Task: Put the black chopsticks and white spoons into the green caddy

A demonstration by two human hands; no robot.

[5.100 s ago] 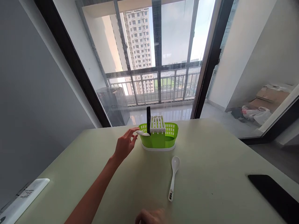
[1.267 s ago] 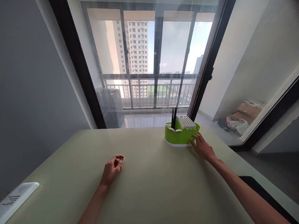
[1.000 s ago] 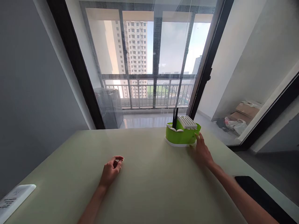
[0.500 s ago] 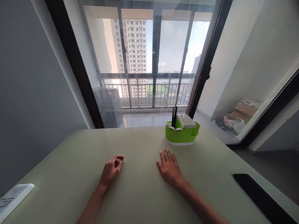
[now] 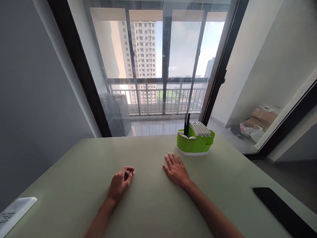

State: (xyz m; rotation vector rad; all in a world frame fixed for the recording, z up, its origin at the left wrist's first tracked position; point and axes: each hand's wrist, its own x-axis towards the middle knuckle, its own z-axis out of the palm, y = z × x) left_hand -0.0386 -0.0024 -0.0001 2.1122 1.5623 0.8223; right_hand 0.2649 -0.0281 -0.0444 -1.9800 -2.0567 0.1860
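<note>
On the left side of the table, my left hand point(image 5: 119, 183) rests on its side with thumb and index finger closed in a pinch. Whatever the fingertips hold, if anything, is too small to make out. My right hand point(image 5: 176, 172) lies palm down on the tabletop, fingers spread and holding nothing. Just beyond it stands a green utensil caddy point(image 5: 192, 144) with a white base and a slotted white top. Black chopsticks point(image 5: 187, 125) stand upright in its left part, beside white spoon-like ends at the rim. Neither hand touches the caddy.
The pale table point(image 5: 146, 211) carries a black flat strip point(image 5: 279, 208) at right and a white device with dark slots point(image 5: 17, 211) at left. Past the far edge are glass doors and a covered appliance point(image 5: 116, 112). Cardboard boxes and bags point(image 5: 260, 122) lie at right.
My right hand has slid slightly left and away from me on the table. My left hand keeps its pinch. The view has shifted a little, so the caddy appears farther right.
</note>
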